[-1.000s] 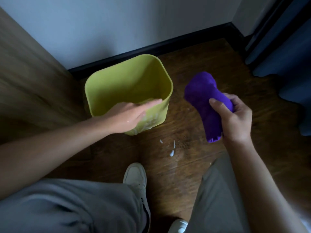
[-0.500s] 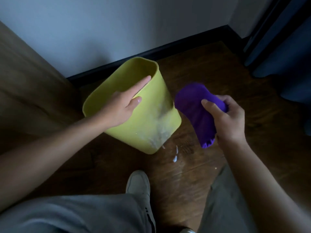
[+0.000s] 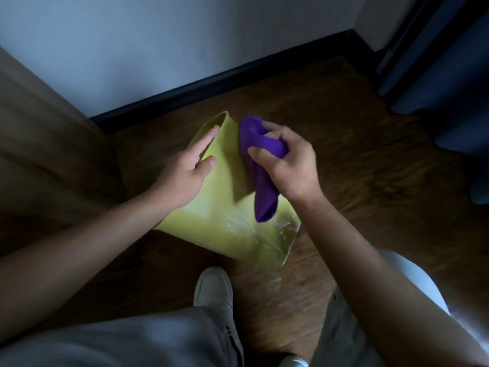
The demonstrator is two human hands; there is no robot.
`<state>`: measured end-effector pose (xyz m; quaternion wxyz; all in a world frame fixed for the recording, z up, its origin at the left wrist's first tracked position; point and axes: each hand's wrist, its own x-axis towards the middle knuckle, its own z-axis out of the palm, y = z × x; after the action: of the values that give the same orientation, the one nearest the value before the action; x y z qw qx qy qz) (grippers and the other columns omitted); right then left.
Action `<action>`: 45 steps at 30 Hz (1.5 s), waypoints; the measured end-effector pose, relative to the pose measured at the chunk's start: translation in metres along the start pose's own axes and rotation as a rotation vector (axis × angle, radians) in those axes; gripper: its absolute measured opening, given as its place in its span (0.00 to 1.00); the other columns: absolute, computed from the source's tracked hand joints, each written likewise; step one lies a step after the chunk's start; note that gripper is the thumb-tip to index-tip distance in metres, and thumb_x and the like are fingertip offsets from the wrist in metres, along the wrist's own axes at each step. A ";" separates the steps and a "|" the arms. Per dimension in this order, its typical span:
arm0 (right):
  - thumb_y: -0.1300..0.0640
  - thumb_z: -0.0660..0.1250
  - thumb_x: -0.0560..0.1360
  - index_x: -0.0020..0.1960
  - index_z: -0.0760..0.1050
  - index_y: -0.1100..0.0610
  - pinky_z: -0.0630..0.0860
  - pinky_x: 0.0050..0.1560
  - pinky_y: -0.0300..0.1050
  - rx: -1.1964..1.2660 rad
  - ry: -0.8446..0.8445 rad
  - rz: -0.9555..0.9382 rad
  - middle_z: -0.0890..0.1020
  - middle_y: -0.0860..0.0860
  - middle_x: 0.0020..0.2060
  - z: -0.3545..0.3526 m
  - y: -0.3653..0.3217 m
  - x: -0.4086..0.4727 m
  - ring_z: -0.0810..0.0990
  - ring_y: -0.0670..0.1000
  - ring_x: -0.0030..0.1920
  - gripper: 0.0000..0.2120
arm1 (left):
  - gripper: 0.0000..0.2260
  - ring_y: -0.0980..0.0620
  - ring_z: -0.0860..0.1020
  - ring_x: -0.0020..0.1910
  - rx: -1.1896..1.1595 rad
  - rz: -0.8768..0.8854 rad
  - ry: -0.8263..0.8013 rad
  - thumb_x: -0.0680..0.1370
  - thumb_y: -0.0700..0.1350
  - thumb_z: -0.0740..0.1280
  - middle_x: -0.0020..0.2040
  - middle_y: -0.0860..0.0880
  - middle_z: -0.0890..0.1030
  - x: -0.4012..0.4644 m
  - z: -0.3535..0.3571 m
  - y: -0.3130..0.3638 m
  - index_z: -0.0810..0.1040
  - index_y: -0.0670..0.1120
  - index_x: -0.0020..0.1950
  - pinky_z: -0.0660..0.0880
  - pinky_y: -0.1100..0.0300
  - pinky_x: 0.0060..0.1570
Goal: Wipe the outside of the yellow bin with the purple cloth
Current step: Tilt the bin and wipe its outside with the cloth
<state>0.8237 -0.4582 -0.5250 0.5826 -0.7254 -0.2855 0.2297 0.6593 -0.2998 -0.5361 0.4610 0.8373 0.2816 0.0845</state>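
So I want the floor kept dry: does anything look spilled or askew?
The yellow bin is tipped well over, its opening facing the wall, braced by the left hand. Wet streaks and droplets cover its lower outer wall, below the purple cloth.

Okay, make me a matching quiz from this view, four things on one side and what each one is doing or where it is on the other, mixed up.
Column one:
1. yellow bin
2. purple cloth
3. left hand
4. white shoe

Column two:
A. bunched in the right hand, against the bin's side
B. on the wooden floor, below the bin in the picture
C. tipped over, opening toward the wall
D. laid flat on the bin near its rim, fingers spread

Pairs: 1-C, 2-A, 3-D, 4-B
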 end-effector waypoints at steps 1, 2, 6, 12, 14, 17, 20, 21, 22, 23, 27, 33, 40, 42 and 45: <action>0.54 0.77 0.71 0.52 0.81 0.55 0.76 0.65 0.50 -0.021 -0.017 -0.035 0.82 0.45 0.63 0.008 -0.003 0.001 0.81 0.45 0.61 0.12 | 0.26 0.51 0.70 0.48 -0.005 -0.005 0.001 0.82 0.53 0.62 0.52 0.50 0.70 0.002 0.001 -0.003 0.60 0.74 0.76 0.66 0.51 0.49; 0.54 0.76 0.71 0.56 0.81 0.54 0.75 0.66 0.49 -0.043 -0.034 -0.071 0.82 0.46 0.63 0.016 -0.005 0.001 0.81 0.45 0.61 0.14 | 0.26 0.50 0.70 0.52 -0.003 -0.011 0.006 0.81 0.54 0.62 0.55 0.50 0.70 0.003 0.002 -0.004 0.60 0.74 0.75 0.66 0.50 0.51; 0.48 0.73 0.73 0.70 0.76 0.51 0.72 0.69 0.44 -0.188 -0.061 -0.181 0.80 0.47 0.66 0.039 -0.002 -0.002 0.77 0.46 0.66 0.26 | 0.27 0.52 0.71 0.45 0.023 -0.009 0.055 0.81 0.50 0.63 0.49 0.50 0.74 0.000 0.000 -0.007 0.62 0.72 0.76 0.69 0.53 0.46; 0.41 0.63 0.74 0.69 0.77 0.50 0.63 0.72 0.63 -0.409 -0.001 -0.240 0.78 0.49 0.68 0.054 0.014 0.009 0.71 0.54 0.71 0.27 | 0.26 0.53 0.62 0.28 0.101 0.006 0.109 0.84 0.44 0.64 0.30 0.48 0.63 -0.011 -0.001 0.002 0.63 0.61 0.80 0.61 0.54 0.29; 0.40 0.63 0.75 0.74 0.73 0.47 0.56 0.76 0.67 -0.404 -0.022 -0.186 0.70 0.49 0.76 0.058 0.021 0.004 0.61 0.57 0.79 0.28 | 0.26 0.54 0.62 0.28 0.103 0.012 0.108 0.84 0.44 0.64 0.30 0.49 0.63 -0.010 0.001 0.000 0.64 0.60 0.80 0.61 0.54 0.29; 0.38 0.62 0.76 0.78 0.65 0.43 0.56 0.77 0.66 -0.421 -0.103 -0.112 0.61 0.49 0.81 0.057 0.026 0.003 0.58 0.57 0.81 0.31 | 0.25 0.57 0.61 0.27 0.107 0.012 0.105 0.84 0.43 0.64 0.29 0.51 0.63 -0.012 0.002 -0.001 0.65 0.57 0.80 0.60 0.58 0.29; 0.42 0.61 0.77 0.78 0.65 0.44 0.65 0.74 0.61 -0.412 -0.186 -0.098 0.64 0.51 0.80 0.053 0.021 0.014 0.66 0.55 0.77 0.30 | 0.24 0.54 0.63 0.29 0.104 -0.002 0.112 0.84 0.45 0.63 0.31 0.49 0.66 -0.013 0.000 -0.004 0.65 0.58 0.80 0.62 0.55 0.29; 0.46 0.61 0.77 0.78 0.65 0.46 0.67 0.73 0.58 -0.390 -0.193 -0.110 0.65 0.52 0.80 0.053 0.017 0.018 0.68 0.55 0.76 0.30 | 0.24 0.53 0.64 0.29 0.090 -0.007 0.108 0.84 0.47 0.63 0.32 0.47 0.68 -0.013 0.000 -0.006 0.64 0.59 0.80 0.64 0.54 0.29; 0.49 0.63 0.77 0.79 0.64 0.48 0.67 0.74 0.52 -0.365 -0.188 -0.142 0.66 0.52 0.79 0.054 0.013 0.020 0.69 0.54 0.76 0.30 | 0.25 0.52 0.67 0.31 0.074 -0.006 0.105 0.83 0.49 0.63 0.34 0.47 0.71 -0.012 0.000 -0.007 0.64 0.61 0.80 0.67 0.53 0.31; 0.54 0.65 0.77 0.80 0.63 0.50 0.66 0.74 0.43 -0.340 -0.170 -0.186 0.66 0.53 0.79 0.056 0.009 0.021 0.68 0.53 0.76 0.31 | 0.25 0.52 0.71 0.34 0.060 0.001 0.102 0.83 0.50 0.62 0.38 0.47 0.75 -0.012 0.001 -0.009 0.64 0.62 0.79 0.70 0.54 0.35; 0.59 0.67 0.77 0.74 0.70 0.57 0.65 0.76 0.45 -0.292 -0.110 -0.292 0.69 0.57 0.77 0.068 0.013 0.017 0.67 0.56 0.77 0.26 | 0.25 0.51 0.76 0.45 0.052 0.033 0.138 0.81 0.50 0.63 0.50 0.39 0.85 -0.011 0.005 -0.012 0.65 0.64 0.78 0.76 0.50 0.46; 0.43 0.60 0.81 0.76 0.68 0.45 0.51 0.79 0.64 -0.514 -0.099 -0.070 0.65 0.48 0.80 0.051 0.052 0.006 0.55 0.56 0.82 0.24 | 0.23 0.59 0.66 0.28 0.088 -0.004 0.181 0.84 0.43 0.64 0.30 0.50 0.66 -0.019 0.004 -0.007 0.67 0.52 0.80 0.66 0.57 0.28; 0.39 0.53 0.79 0.76 0.69 0.46 0.64 0.74 0.64 -0.528 -0.123 0.132 0.73 0.50 0.75 0.008 0.089 0.013 0.67 0.58 0.76 0.28 | 0.23 0.59 0.61 0.26 0.044 -0.069 0.186 0.85 0.42 0.63 0.25 0.59 0.67 -0.026 0.005 -0.007 0.66 0.52 0.80 0.60 0.57 0.27; 0.39 0.52 0.80 0.76 0.69 0.46 0.69 0.70 0.62 -0.557 -0.107 0.193 0.76 0.51 0.72 -0.006 0.095 0.014 0.72 0.57 0.71 0.27 | 0.23 0.58 0.61 0.26 0.019 -0.084 0.179 0.85 0.43 0.63 0.25 0.58 0.66 -0.025 0.007 -0.005 0.66 0.55 0.80 0.60 0.56 0.27; 0.35 0.49 0.78 0.78 0.62 0.41 0.73 0.67 0.61 -0.634 -0.088 0.333 0.76 0.54 0.71 -0.023 0.109 0.010 0.76 0.61 0.68 0.30 | 0.23 0.55 0.61 0.27 0.017 -0.086 0.172 0.85 0.43 0.63 0.26 0.57 0.64 -0.024 0.008 0.001 0.66 0.57 0.79 0.59 0.56 0.27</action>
<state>0.8626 -0.4848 -0.6265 0.2707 -0.8960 -0.2454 0.2524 0.6430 -0.3190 -0.5373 0.4311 0.8180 0.3566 0.1338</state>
